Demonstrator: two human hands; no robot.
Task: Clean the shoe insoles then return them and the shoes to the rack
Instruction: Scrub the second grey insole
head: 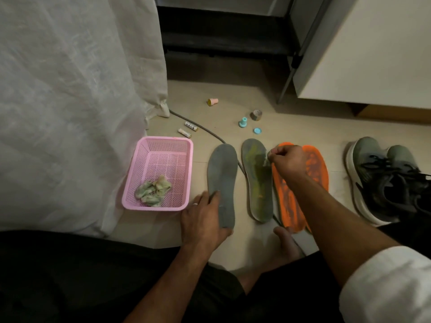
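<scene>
Three insoles lie side by side on the floor. A grey insole point(222, 173) is on the left, and my left hand point(204, 217) presses on its near end. Beside it lies a grey insole stained yellow-green point(256, 183), then an orange insole point(314, 166) partly under my right arm. My right hand point(288, 160) hovers over the middle and orange insoles, pinching a small wad of wipe point(268, 157). A pair of grey and black sneakers point(384, 178) stands at the right.
A pink basket point(163, 145) with used crumpled wipes point(152, 191) sits left of the insoles. Two batteries point(187, 129), small caps point(242, 122) and a cable point(210, 132) lie further out. White curtain at left, white cabinet at right, my bare foot point(285, 243) near.
</scene>
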